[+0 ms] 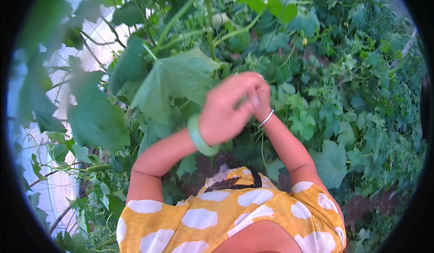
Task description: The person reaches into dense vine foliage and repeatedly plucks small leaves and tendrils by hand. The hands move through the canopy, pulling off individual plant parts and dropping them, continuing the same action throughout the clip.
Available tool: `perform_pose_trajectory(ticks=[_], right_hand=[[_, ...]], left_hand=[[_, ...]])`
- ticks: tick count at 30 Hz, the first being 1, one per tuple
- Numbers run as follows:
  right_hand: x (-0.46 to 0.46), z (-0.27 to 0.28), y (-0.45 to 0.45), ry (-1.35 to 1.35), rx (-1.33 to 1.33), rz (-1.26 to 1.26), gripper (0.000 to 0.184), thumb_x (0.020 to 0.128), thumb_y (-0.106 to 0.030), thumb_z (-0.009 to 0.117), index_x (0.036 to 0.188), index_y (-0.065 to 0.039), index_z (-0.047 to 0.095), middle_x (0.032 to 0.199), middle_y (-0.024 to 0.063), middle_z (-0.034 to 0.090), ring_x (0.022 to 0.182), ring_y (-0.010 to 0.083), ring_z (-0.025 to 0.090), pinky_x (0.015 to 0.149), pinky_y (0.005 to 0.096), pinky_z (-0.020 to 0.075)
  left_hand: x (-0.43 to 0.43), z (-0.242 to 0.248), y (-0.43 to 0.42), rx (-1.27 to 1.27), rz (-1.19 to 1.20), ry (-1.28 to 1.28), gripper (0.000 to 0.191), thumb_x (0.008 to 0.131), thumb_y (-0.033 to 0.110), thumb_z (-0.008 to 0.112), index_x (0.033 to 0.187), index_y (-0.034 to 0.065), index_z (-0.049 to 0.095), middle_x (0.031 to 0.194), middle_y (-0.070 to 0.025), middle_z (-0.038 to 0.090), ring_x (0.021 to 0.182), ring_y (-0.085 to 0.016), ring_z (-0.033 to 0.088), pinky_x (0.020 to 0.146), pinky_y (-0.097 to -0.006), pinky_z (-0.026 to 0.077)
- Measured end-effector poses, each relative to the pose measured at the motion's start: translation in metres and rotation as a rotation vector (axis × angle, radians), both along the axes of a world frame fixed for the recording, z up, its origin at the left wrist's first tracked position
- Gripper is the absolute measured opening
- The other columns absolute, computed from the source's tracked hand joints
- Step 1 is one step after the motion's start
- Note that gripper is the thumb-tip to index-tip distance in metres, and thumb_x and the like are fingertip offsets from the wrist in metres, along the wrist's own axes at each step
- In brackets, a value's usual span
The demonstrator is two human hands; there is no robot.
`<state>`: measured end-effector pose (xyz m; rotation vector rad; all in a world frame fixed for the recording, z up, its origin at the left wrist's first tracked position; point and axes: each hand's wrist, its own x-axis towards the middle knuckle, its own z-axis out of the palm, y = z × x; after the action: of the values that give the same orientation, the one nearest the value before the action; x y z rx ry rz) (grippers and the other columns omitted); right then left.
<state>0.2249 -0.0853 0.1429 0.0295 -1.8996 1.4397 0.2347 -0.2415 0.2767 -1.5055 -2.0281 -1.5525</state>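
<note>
My left hand (225, 109), wearing a pale green bangle (200, 136), crosses in front of my right hand (261, 92). A thin silver bracelet (267, 118) circles my right wrist. Both hands are raised before my chest and blurred. Their fingers overlap, so whether anything is between them is hidden. Just behind my left hand, a large lobed vine leaf (169, 80) hangs from a pale stalk. An upright green stem (209, 22) runs down toward my hands and passes out of sight behind them.
Dense climbing vines (339, 93) fill the right side, with a small yellow flower (304, 42). Big leaves (96, 114) hang close on the left, before whitish sheeting (61, 185) and thin wires. A slender green fruit (99, 168) hangs low left. Brown soil (369, 207) shows lower right.
</note>
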Motion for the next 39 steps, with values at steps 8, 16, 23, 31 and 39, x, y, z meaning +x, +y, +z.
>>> perform_pose_trajectory(ticks=[8,16,23,31,39], right_hand=[[-0.048,0.2,-0.012,0.001,0.267,-0.008,0.032,0.085,-0.02,0.065,0.105,0.005,0.061,0.091,0.0127,0.068,0.072,0.0145,0.066,0.063,0.0262,0.0513],[-0.055,0.227,-0.005,-0.257,0.328,0.223,0.029,0.082,-0.023,0.064,0.094,0.003,0.066,0.073,0.0126,0.068,0.062,0.0193,0.068,0.063,0.0309,0.053],[-0.036,0.282,0.03,0.014,-0.049,0.042,0.023,0.092,-0.021,0.054,0.092,-0.001,0.064,0.073,0.0026,0.061,0.055,0.0081,0.05,0.049,0.0219,0.038],[-0.033,0.3,0.046,0.412,-0.764,0.152,0.022,0.097,-0.017,0.042,0.102,0.0,0.054,0.09,0.0128,0.066,0.068,0.0181,0.063,0.059,0.0299,0.0502],[-0.001,0.216,0.009,-0.082,-0.543,0.888,0.02,0.096,-0.024,0.05,0.087,-0.008,0.059,0.074,0.0032,0.064,0.064,0.0107,0.061,0.056,0.0222,0.0474]], left_hand=[[-0.115,0.111,-0.013,0.22,0.65,0.111,0.04,0.075,0.017,0.07,0.107,-0.0014,0.055,0.098,-0.015,0.063,0.087,-0.025,0.061,0.078,-0.0336,0.048],[-0.141,0.138,-0.013,-0.157,0.51,-0.091,0.059,0.069,0.039,0.077,0.106,-0.0035,0.059,0.095,-0.0163,0.066,0.085,-0.025,0.065,0.077,-0.0342,0.049],[-0.125,0.147,-0.031,0.139,0.048,-0.494,0.033,0.082,0.021,0.07,0.107,0.002,0.058,0.07,-0.0013,0.056,0.061,-0.009,0.054,0.052,-0.022,0.04],[-0.131,0.159,-0.064,0.143,0.044,-0.453,0.028,0.085,0.015,0.065,0.106,0.0,0.054,0.088,-0.01,0.066,0.054,-0.008,0.048,0.044,-0.0207,0.032],[-0.139,0.144,-0.073,0.199,0.018,-0.828,0.023,0.089,0.026,0.055,0.1,0.0045,0.054,0.082,-0.0072,0.063,0.059,-0.01,0.051,0.051,-0.0235,0.041]])
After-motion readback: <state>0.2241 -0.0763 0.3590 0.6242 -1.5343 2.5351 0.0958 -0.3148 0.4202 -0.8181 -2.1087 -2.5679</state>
